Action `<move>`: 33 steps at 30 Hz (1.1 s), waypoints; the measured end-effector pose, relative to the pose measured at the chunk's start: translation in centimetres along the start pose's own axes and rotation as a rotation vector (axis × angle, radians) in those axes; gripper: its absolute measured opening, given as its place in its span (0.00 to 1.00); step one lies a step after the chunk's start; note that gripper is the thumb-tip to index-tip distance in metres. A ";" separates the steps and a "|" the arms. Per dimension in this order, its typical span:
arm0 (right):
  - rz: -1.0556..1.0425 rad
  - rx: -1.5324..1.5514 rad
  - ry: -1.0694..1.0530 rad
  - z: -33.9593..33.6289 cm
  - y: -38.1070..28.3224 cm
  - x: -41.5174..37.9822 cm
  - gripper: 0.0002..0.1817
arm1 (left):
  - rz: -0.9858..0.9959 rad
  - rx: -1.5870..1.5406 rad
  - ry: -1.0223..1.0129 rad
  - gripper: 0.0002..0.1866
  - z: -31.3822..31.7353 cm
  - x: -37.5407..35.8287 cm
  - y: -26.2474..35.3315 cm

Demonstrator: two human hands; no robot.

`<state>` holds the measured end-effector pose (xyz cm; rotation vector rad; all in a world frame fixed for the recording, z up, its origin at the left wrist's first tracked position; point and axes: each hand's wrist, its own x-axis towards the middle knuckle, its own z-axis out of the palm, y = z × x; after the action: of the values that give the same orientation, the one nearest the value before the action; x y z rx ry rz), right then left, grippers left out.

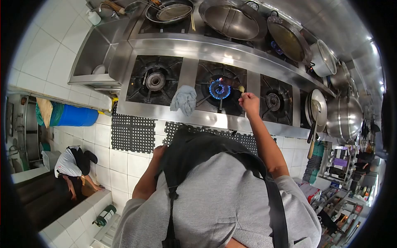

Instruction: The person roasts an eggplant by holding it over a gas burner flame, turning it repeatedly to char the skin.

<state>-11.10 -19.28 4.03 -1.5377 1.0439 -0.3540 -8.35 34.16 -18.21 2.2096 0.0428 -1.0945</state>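
My right hand (249,102) is closed in a pinch at the pale, greenish end (241,88) of a dark, elongated item. Its dark part (228,83) lies over the lit middle burner (219,89), where blue flames and a small orange flare show. The dark item looks like a vegetable with a stem, but I cannot make out its kind. My left hand (159,152) is low beside the dark apron (206,144), away from the stove. Its fingers are mostly hidden. A crumpled grey cloth (184,100) lies on the stove's front edge, left of the lit burner.
Unlit burners flank the flame, left (155,81) and right (273,101). Large pans (233,20) stand on the raised back range. A sink (97,51) is at left, stacked pots (344,118) at right. Another person (74,165) bends down at lower left. Black mats (132,132) cover floor tiles.
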 end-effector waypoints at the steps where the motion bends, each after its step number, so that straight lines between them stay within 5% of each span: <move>1: 0.019 0.010 -0.002 -0.1 0.2 -0.1 0.09 | -0.007 0.014 0.005 0.26 0.0 -0.2 0.1; 6: 0.017 0.052 -0.043 0.3 -1.6 -0.9 0.09 | -0.013 0.135 -0.001 0.25 -0.5 -0.4 0.9; 12: 0.002 0.091 -0.095 1.5 -5.8 -2.1 0.08 | 0.202 0.137 0.020 0.28 1.1 3.7 -4.4; 15: 0.057 0.166 -0.129 1.7 -6.4 -1.8 0.08 | -0.036 -0.043 0.024 0.28 0.7 2.4 -2.2; 18: 0.074 0.182 -0.157 2.3 -6.8 -1.3 0.07 | 0.153 0.077 0.048 0.28 0.7 1.7 -2.7; 21: 0.040 0.189 -0.164 3.1 -7.3 -1.0 0.07 | -0.095 0.081 0.007 0.26 0.2 0.4 -0.7; 33: 0.109 -0.150 -0.145 2.2 2.3 0.2 0.07 | 0.358 0.255 0.037 0.15 1.1 1.8 -5.4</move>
<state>-10.34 -17.82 1.28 -1.6065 1.0536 -0.0890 -9.59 37.29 -22.98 2.3396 -0.4827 -0.8975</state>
